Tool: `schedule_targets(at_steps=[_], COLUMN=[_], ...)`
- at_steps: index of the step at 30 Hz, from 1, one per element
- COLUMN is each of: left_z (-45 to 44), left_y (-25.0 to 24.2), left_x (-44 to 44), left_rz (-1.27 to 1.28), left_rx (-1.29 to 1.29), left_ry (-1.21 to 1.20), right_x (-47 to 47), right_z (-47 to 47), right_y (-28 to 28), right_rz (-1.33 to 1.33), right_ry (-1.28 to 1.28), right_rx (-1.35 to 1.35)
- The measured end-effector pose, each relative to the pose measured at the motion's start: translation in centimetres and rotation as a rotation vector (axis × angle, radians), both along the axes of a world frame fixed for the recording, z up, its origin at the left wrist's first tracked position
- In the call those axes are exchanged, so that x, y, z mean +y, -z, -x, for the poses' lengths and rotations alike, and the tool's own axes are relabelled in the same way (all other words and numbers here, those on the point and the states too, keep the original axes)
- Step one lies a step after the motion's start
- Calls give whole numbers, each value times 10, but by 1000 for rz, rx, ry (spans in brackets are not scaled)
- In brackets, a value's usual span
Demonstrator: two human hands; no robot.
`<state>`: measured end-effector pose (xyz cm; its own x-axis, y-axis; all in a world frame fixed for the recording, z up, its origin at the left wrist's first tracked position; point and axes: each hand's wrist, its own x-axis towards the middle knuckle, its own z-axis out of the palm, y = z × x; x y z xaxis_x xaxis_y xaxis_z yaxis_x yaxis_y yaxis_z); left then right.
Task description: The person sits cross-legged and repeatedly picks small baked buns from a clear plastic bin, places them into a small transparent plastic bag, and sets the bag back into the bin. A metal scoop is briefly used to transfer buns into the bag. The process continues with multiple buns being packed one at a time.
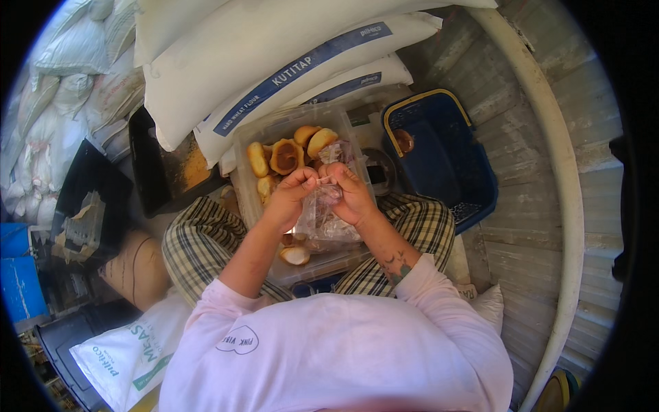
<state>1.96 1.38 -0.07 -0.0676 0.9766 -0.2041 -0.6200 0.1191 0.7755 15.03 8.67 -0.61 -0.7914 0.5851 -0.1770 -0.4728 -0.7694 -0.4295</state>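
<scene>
Between my knees stands a translucent plastic bin [242, 170] with several bread rolls in it, among them a hollow-looking roll [287, 156] and an upright roll [257, 159] at its left wall. My left hand [294, 191] and my right hand [348, 189] meet above the bin, their fingertips pinching a thin clear plastic bag [327, 193]. More crumpled clear plastic [337, 226] lies below my right hand, and some sits by the rolls at the upper right. A roll with a pale face [295, 255] lies near the bin's close end. The fingers hide part of the bag.
White flour sacks [288, 67] are stacked beyond the bin. To the right stands a blue plastic basket [437, 165] with a yellow rim part and a brown round item inside. A black tray [170, 165] with crumbs is at the left; a corrugated wall [520, 195] rises at the right.
</scene>
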Motion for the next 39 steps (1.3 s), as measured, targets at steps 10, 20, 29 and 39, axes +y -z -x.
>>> schedule_targets(at_steps=[10, 20, 29, 39], left_z=[18, 22, 38, 73], left_y=[-31, -17, -41, -18], left_x=[-1, -8, -18, -26], left_rz=[-92, -244, 52, 176], left_rx=[169, -100, 392, 1073], left_ry=[40, 32, 71, -272], right_x=[9, 22, 36, -38], right_z=[-9, -19, 0, 48], right_y=[-9, 2, 14, 87], right_rz=[-263, -255, 33, -1810], right_ry=[-213, -430, -185, -590], right_rx=[-242, 130, -24, -1126])
